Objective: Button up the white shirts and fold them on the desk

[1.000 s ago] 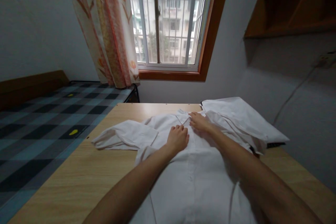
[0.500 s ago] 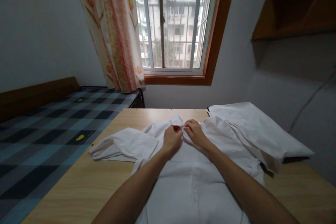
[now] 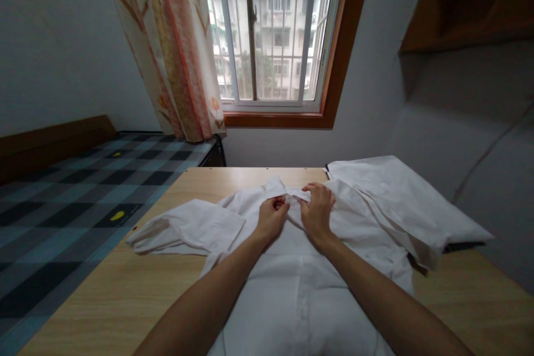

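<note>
A white shirt (image 3: 275, 272) lies spread on the wooden table, its collar toward the far edge and one sleeve (image 3: 187, 225) stretched to the left. Near the collar, my left hand (image 3: 273, 216) is closed, thumb and fingers pinching the shirt's cloth. Just to its right, my right hand (image 3: 317, 208) holds the cloth beside the collar between thumb and forefinger, its other fingers loosely bent. A small gap separates the two hands, with the neckline's fabric between them. Any button there is too small to make out.
The wooden table (image 3: 83, 289) carries another white cloth item (image 3: 409, 200) with a dark edge at the back right. A bed with a checked cover (image 3: 54, 222) adjoins on the left. Behind are a curtain (image 3: 175, 55) and a window; a shelf (image 3: 471, 11) hangs upper right.
My right hand has turned more upright and shifted slightly right, its fingers lifted higher. My left hand stays pinched at the collar. The whole view has shifted a little.
</note>
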Tool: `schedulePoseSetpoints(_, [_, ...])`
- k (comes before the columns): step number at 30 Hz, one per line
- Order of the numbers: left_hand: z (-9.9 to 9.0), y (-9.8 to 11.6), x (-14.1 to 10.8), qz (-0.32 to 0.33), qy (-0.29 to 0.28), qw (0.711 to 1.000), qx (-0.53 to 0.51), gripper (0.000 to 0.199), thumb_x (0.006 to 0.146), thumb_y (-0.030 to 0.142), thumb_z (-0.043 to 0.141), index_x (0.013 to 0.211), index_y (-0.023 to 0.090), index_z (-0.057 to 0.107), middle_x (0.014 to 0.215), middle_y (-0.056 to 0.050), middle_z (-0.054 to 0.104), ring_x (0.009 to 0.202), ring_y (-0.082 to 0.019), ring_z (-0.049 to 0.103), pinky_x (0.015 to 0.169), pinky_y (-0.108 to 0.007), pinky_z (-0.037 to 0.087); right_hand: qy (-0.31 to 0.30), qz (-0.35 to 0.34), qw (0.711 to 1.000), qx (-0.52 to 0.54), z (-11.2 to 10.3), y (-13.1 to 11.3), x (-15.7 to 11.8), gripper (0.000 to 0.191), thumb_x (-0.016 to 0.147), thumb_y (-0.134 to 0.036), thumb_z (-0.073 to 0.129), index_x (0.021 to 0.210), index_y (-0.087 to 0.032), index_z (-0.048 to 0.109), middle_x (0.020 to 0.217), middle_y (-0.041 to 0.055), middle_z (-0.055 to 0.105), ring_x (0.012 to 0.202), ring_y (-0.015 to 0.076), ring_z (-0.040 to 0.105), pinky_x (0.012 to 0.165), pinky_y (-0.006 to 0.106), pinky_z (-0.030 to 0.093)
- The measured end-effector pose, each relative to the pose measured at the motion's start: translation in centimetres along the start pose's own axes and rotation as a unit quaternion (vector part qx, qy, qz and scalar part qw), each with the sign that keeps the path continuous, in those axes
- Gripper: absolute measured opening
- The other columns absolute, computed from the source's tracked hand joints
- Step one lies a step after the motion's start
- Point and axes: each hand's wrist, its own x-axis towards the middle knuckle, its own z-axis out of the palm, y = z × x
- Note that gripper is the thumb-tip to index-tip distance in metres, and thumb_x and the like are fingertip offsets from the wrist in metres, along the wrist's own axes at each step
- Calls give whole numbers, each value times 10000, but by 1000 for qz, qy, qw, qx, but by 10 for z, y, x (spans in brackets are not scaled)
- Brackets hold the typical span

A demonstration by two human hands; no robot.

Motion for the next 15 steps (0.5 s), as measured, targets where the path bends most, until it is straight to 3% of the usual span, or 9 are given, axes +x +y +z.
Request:
schedulePoseSetpoints(3, [1,3,-2,-7,7,999,-52,119,635,228,676,670,131,616,639,-1,599,573,-104,507,563,-218,381,-12,-44,999,-21,-10,-3,-9,195,758,-45,506,831,-199,602,974,74,591,998,254,488,928,428,288])
schedulePoseSetpoints(6, [3,7,-4,-11,17,997,-81,146,617,231,699,677,129,613,639,5,590,570,-93,495,557,-211,380,-44,-77,996,22,-15,-9,-17,180,751,-71,522,813,-199,632,931,62,581,948,239,493,875,400,314])
schedulePoseSetpoints(12, [3,7,-6,-32,1,992,-121,236,586,286,759,684,133,609,625,10,582,570,-95,492,560,-221,379,-123,54,984,120,-10,-10,-15,113,839,-257,577,812,-211,677,870,44,620,901,230,522,818,368,354])
schedulePoseSetpoints(15, [4,5,-7,-28,-9,990,-139,246,600,291,775,686,131,608,621,14,575,570,-91,487,564,-221,370,-114,101,973,172,-7,-6,-15,135,833,-300,602,779,-206,683,847,45,643,886,226,546,826,358,381])
